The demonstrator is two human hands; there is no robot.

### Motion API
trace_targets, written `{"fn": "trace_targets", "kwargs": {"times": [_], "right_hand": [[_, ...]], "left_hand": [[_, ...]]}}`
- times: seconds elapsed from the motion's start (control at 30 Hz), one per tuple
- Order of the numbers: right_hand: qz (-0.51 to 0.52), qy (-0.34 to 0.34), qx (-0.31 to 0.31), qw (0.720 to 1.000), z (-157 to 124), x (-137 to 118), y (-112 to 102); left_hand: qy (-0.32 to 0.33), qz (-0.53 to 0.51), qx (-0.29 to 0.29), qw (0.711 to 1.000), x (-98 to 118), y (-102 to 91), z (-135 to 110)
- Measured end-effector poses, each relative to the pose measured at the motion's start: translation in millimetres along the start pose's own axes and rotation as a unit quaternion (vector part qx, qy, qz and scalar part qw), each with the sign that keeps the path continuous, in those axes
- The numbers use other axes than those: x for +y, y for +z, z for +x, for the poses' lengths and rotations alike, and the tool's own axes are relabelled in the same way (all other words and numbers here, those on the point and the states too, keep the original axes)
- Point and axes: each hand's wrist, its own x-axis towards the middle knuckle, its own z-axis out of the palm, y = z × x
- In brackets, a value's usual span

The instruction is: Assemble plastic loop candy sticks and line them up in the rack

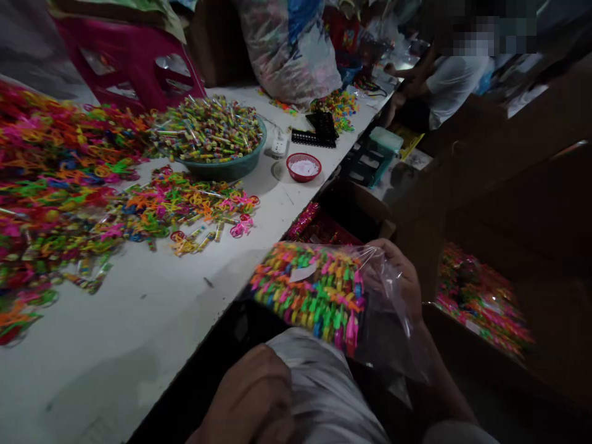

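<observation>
My right hand (pixel 401 279) grips the open end of a clear plastic bag (pixel 324 293) packed with small plastic pieces in many colours. The bag hangs just off the white table's (pixel 152 320) near edge, above my lap. My left hand (pixel 252 398) sits at the bottom of the view with its fingers curled, against the white cloth on my lap, and nothing shows in it. It is dim and blurred.
Loose colourful pieces (pixel 60 185) cover the left of the table. A teal basin (pixel 217 139) of small wrapped tubes, a red bowl (pixel 304 166) and a black tray (pixel 319 129) stand farther back. Cardboard boxes (pixel 481 302) of filled packs lie to the right. Another person (pixel 451 80) works at the far end.
</observation>
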Motion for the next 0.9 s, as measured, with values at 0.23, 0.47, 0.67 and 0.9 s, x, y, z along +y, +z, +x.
{"fn": "trace_targets", "kwargs": {"times": [0.23,0.47,0.67,0.9], "right_hand": [[-0.071,-0.081,0.202,0.973,76,132,-20],[-0.110,-0.042,0.183,0.976,111,240,9],[-0.134,0.003,0.010,0.991,112,287,30],[-0.188,0.032,-0.147,0.971,121,303,-1]], "left_hand": [[-0.092,-0.027,0.020,0.995,-54,18.0,4],[-0.192,-0.028,0.019,0.981,-78,25.7,8],[-0.289,0.027,0.013,0.957,-107,33.1,7],[-0.337,0.028,0.055,0.939,-129,30.8,-11]]}}
